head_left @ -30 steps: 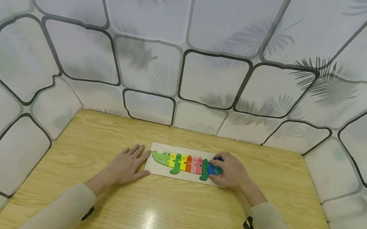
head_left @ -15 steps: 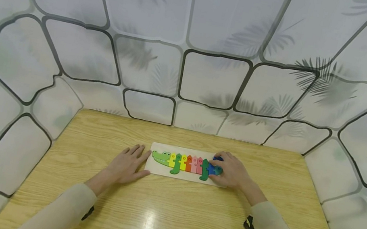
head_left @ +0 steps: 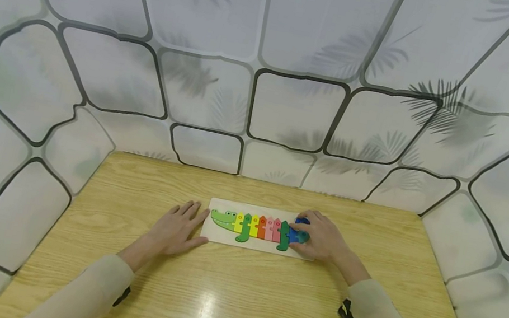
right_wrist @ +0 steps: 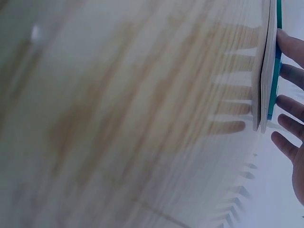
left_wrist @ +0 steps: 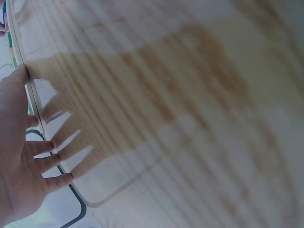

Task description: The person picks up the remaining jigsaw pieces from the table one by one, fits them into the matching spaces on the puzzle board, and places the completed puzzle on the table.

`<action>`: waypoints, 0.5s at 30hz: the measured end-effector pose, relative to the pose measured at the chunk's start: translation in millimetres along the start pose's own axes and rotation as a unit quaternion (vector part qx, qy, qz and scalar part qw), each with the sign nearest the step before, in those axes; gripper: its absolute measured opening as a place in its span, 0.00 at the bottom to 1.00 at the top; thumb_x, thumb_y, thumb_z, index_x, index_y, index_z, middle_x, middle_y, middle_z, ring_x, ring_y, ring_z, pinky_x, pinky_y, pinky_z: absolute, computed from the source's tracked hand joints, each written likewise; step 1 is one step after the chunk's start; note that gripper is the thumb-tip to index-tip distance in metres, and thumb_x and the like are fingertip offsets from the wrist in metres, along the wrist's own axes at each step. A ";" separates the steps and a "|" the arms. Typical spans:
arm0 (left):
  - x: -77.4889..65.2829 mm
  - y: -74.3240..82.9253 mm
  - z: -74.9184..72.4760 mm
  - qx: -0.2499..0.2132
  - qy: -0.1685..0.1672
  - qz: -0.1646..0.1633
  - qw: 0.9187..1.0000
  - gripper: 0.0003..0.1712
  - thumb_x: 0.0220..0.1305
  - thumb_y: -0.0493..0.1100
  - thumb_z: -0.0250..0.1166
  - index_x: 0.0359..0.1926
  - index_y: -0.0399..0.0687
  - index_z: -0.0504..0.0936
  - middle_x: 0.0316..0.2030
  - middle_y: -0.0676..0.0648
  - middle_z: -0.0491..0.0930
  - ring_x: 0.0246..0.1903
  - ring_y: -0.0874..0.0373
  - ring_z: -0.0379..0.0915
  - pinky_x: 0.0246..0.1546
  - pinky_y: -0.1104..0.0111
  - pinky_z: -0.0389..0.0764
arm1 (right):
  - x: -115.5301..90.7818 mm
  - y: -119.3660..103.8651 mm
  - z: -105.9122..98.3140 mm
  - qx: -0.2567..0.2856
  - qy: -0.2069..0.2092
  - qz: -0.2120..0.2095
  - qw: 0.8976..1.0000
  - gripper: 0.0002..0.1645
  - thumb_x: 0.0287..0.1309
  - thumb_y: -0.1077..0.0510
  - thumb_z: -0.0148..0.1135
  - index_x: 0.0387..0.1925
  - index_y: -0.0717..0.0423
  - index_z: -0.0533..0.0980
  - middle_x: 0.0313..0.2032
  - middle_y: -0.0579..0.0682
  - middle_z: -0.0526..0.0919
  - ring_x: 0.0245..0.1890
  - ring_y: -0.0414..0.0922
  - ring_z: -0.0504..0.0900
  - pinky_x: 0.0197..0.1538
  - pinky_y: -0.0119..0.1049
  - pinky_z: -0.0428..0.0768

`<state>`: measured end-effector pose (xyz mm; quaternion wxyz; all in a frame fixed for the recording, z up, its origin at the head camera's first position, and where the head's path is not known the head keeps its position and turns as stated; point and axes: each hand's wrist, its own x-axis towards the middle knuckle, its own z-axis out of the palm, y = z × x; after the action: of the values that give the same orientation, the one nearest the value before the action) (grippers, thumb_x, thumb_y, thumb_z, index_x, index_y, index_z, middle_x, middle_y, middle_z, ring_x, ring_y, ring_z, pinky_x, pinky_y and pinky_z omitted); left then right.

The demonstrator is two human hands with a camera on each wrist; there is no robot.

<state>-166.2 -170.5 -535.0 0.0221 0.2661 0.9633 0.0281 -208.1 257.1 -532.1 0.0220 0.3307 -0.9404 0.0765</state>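
A pale wooden puzzle board (head_left: pixel 259 245) lies lengthwise on the table. On it is a crocodile puzzle (head_left: pixel 223 219), its green head at the left and yellow, green, orange and pink pieces joined behind. My right hand (head_left: pixel 326 241) bends over the board's right end and pinches the blue tail piece (head_left: pixel 292 236) between thumb and fingers, hiding part of it. In the right wrist view the thumb (right_wrist: pixel 290 46) meets the coloured edge. My left hand (head_left: pixel 174 229) lies spread on the table at the board's left end, thumb and forefinger tips right at its edge.
The wood-grain table (head_left: pixel 150 288) extends around the board. Pale walls (head_left: pixel 298 113) with dark outlines and leaf patterns enclose it at the back and sides. A small black object (head_left: pixel 346 312) shows under the right sleeve.
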 end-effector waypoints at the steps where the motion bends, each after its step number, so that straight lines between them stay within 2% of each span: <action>1: -0.1 0.0 0.1 0.001 0.000 0.000 1.000 0.47 0.76 0.70 0.54 0.81 0.45 0.63 0.78 0.30 0.63 0.78 0.33 0.62 0.73 0.38 0.71 | 0.0 0.1 -0.2 0.000 -0.001 0.000 1.000 0.33 0.61 0.33 0.70 0.62 0.44 0.85 0.61 0.56 0.81 0.62 0.57 0.79 0.65 0.59 0.81; 15: -0.2 -0.6 0.4 -0.002 -0.002 -0.001 1.000 0.47 0.76 0.70 0.54 0.82 0.45 0.62 0.78 0.30 0.63 0.78 0.33 0.62 0.73 0.38 0.71 | 1.4 1.4 0.3 -0.002 0.004 -0.006 1.000 0.33 0.60 0.32 0.69 0.61 0.44 0.85 0.62 0.56 0.81 0.63 0.58 0.79 0.65 0.60 0.81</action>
<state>-166.4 -171.1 -535.4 0.0242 0.2648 0.9635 0.0295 -210.0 257.3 -532.4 0.0267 0.3359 -0.9385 0.0755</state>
